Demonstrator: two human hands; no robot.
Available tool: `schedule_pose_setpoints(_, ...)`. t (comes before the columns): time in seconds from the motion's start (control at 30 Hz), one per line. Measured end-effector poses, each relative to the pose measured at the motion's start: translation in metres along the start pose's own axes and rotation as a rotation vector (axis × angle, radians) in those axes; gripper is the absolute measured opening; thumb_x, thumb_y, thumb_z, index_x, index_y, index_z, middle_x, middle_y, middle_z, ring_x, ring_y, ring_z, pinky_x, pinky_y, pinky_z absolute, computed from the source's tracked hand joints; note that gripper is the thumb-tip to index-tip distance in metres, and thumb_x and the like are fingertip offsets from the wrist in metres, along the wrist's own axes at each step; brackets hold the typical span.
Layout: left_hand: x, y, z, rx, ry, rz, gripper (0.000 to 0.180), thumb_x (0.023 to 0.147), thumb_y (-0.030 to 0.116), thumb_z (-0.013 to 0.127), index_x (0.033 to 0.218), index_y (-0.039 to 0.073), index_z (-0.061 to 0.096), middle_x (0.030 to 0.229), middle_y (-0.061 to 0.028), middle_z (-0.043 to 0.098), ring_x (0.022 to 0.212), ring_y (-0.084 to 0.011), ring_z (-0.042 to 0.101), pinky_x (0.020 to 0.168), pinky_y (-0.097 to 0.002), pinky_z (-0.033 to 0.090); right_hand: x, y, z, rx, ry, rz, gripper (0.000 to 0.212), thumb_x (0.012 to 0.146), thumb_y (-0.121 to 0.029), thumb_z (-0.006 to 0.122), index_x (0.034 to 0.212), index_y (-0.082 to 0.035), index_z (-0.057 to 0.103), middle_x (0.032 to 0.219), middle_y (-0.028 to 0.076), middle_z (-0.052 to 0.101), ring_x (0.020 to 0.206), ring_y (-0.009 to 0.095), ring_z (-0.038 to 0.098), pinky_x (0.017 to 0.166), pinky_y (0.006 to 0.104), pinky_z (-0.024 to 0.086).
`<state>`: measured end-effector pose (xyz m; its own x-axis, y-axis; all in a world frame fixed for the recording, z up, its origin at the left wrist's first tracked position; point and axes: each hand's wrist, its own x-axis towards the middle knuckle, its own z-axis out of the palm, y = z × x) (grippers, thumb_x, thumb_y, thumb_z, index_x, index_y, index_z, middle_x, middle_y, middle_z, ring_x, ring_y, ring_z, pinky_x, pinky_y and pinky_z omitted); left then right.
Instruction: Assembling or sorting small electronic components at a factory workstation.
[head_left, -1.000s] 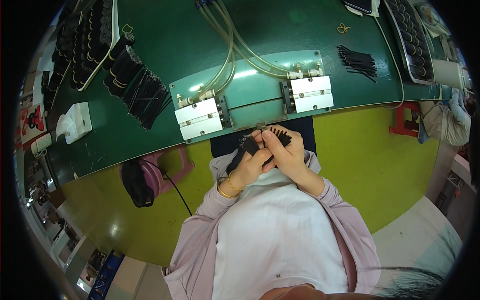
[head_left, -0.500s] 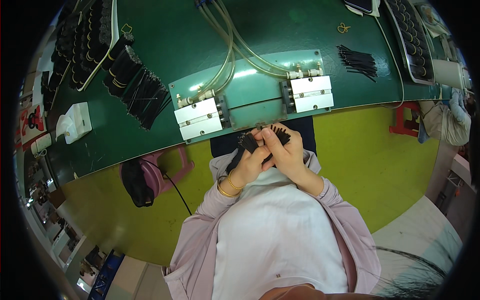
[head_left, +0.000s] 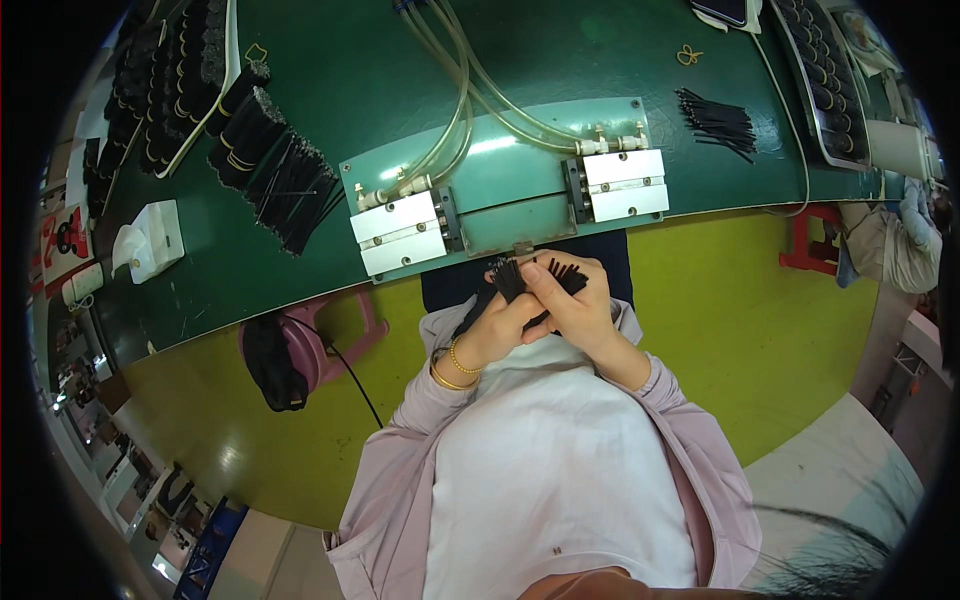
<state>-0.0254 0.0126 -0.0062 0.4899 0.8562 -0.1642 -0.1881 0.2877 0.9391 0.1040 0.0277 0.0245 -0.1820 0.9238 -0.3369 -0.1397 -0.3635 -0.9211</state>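
Close together at the table's front edge, both my hands are closed on thin black rods. My left hand [head_left: 497, 328], with gold bracelets at the wrist, grips a bundle of black rods [head_left: 507, 280] whose tips fan out above the fingers. My right hand [head_left: 580, 312] holds a second bunch of black rods [head_left: 569, 279], its thumb reaching over toward the left bundle. Fingers hide the lower parts of both bunches. Just beyond them is a pneumatic fixture [head_left: 515, 226] with two silver blocks [head_left: 398, 238] on a pale green plate.
Clear air hoses [head_left: 466, 90] run back from the fixture. More black rods lie in a pile [head_left: 292, 195] at left and a loose pile [head_left: 716, 124] at right. A tray of bundled rods [head_left: 822, 85] stands far right. A white tissue box [head_left: 157, 242] sits at left, a pink stool [head_left: 310, 345] below.
The rods in my left hand have swung to the right and stand more upright, nearer the right bunch. My right hand has shifted slightly; both hands keep their hold.
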Motion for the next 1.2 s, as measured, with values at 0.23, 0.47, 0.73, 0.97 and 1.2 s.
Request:
schedule_pose_setpoints(0.23, -0.001, 0.000, -0.004, -0.193, -0.019, -0.183, 0.015, 0.082, 0.012, 0.041, 0.087, 0.001, 0.049, 0.077, -0.0002, 0.048, 0.069, -0.0078, 0.042, 0.060, -0.0219, 0.038, 0.003, 0.000, 0.001, -0.048, 0.011, -0.149, 0.018, 0.084, -0.012, 0.055, 0.079, 0.005, 0.058, 0.075, 0.010, 0.063, 0.062, 0.010, 0.057, 0.055, 0.0231, 0.046)
schedule_pose_setpoints(0.47, -0.005, -0.008, -0.004, -0.547, 0.015, -0.267, 0.017, 0.081, 0.012, 0.041, 0.091, 0.000, 0.049, 0.079, -0.0004, 0.049, 0.069, -0.0077, 0.045, 0.060, -0.0211, 0.038, 0.002, -0.007, 0.001, 0.052, 0.039, -0.056, 0.016, 0.085, -0.010, 0.052, 0.079, 0.004, 0.057, 0.079, 0.009, 0.064, 0.065, 0.012, 0.059, 0.058, 0.0243, 0.048)
schedule_pose_setpoints(0.73, 0.000, 0.009, 0.011, -0.203, 0.147, -0.148, 0.014, 0.084, 0.013, 0.039, 0.087, 0.002, 0.048, 0.074, 0.0008, 0.047, 0.061, -0.0033, 0.041, 0.051, -0.0177, 0.033, 0.002, -0.009, -0.004, -0.129, -0.066, -0.077, 0.020, 0.087, -0.013, 0.050, 0.086, 0.003, 0.060, 0.083, 0.010, 0.065, 0.068, 0.012, 0.061, 0.056, 0.0231, 0.049)
schedule_pose_setpoints(0.97, -0.002, 0.001, 0.014, -0.244, 0.122, -0.186, 0.017, 0.087, 0.017, 0.039, 0.085, 0.002, 0.047, 0.072, 0.0008, 0.045, 0.056, -0.0028, 0.039, 0.047, -0.0179, 0.031, 0.001, -0.001, 0.004, -0.097, 0.015, -0.118, 0.026, 0.089, -0.019, 0.047, 0.089, 0.002, 0.062, 0.080, 0.008, 0.065, 0.060, 0.010, 0.060, 0.042, 0.0204, 0.046)
schedule_pose_setpoints(1.2, 0.001, -0.002, 0.016, -0.329, 0.124, -0.071, 0.017, 0.089, 0.019, 0.039, 0.085, 0.004, 0.045, 0.071, 0.0012, 0.044, 0.054, -0.0031, 0.037, 0.045, -0.0169, 0.029, 0.005, -0.002, 0.005, -0.068, 0.009, -0.133, 0.028, 0.089, -0.022, 0.048, 0.085, 0.001, 0.063, 0.073, 0.007, 0.065, 0.054, 0.008, 0.058, 0.039, 0.0197, 0.043)
